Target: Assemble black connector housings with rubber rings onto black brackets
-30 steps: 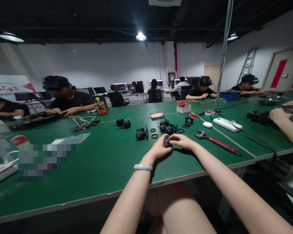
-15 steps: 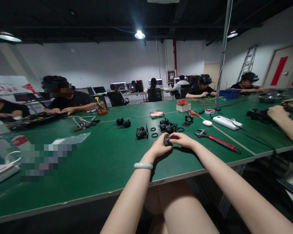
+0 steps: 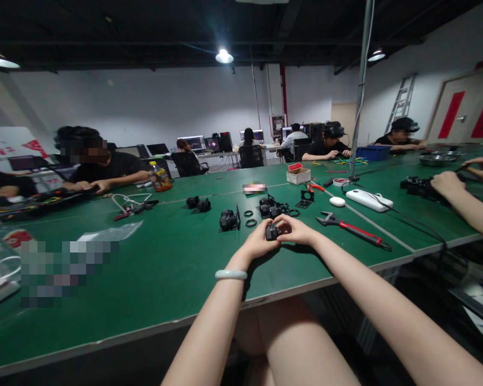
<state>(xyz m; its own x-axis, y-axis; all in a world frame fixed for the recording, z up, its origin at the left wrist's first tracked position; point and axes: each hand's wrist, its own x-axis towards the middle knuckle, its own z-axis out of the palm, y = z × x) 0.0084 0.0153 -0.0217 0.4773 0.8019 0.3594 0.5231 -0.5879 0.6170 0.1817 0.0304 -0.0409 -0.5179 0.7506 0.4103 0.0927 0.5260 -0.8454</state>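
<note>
Between my two hands is a small black ribbed part (image 3: 271, 231), held just over the green table. The fingers of my left hand (image 3: 260, 239) are closed round its left side. My right hand (image 3: 294, 230) pinches it from the right; its fingertips are partly hidden. Just beyond lie more black parts (image 3: 269, 206) in a cluster, with loose black rings (image 3: 251, 222) to their left. Another black part with an upright plate (image 3: 228, 220) stands left of the rings. A black square bracket (image 3: 306, 198) is behind my right hand.
An adjustable wrench (image 3: 353, 229) with red-black handle lies to the right, near a white power bank-like box (image 3: 369, 200) and a metal pole (image 3: 360, 96). Clear plastic bags (image 3: 121, 231) lie left. A small box (image 3: 298, 175) sits farther back. Co-workers sit around the table (image 3: 165, 268).
The camera view has turned slightly, so everything sits a little farther left. The black part has turned a little in my fingers, and more of its side shows.
</note>
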